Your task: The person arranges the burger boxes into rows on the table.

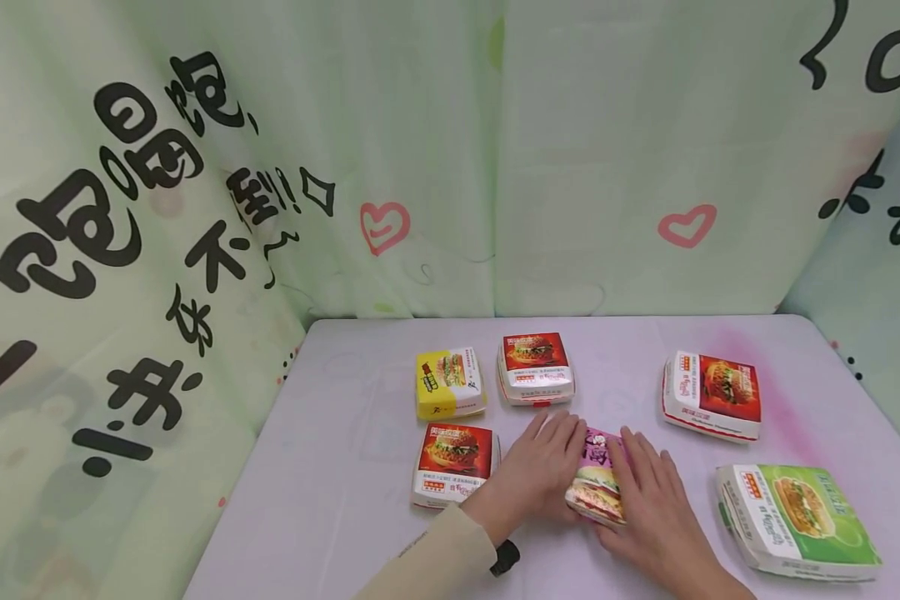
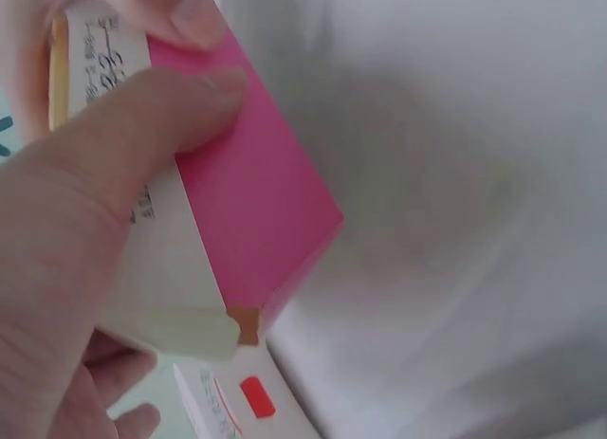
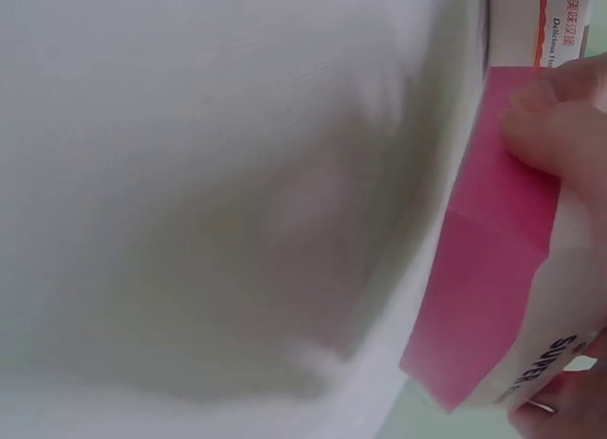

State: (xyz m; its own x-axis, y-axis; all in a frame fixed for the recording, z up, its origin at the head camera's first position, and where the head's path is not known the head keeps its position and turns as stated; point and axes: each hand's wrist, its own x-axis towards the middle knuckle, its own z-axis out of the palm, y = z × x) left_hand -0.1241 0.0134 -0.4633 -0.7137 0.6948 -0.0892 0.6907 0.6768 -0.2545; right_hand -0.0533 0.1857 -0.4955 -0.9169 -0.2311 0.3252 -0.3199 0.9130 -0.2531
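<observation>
A pink-and-purple burger box (image 1: 597, 483) with a burger picture is held between both hands over the front middle of the table. My left hand (image 1: 534, 471) grips its left side; in the left wrist view the thumb (image 2: 204, 102) presses the pink panel (image 2: 251, 178) and the other fingers are partly hidden. On the right side, my right hand (image 1: 648, 512) holds the same box, its thumb (image 3: 541, 140) against the pink side and its fingers partly out of frame. Contents of the box cannot be seen.
Left of the hands stand a yellow box (image 1: 450, 383) and a red-and-white box (image 1: 455, 462). Another red-and-white box (image 1: 536, 369) is behind them. To the right lie a red-and-white box (image 1: 711, 396) and a larger green box (image 1: 798, 521). A printed curtain (image 1: 570, 167) encloses the white table (image 1: 330, 467).
</observation>
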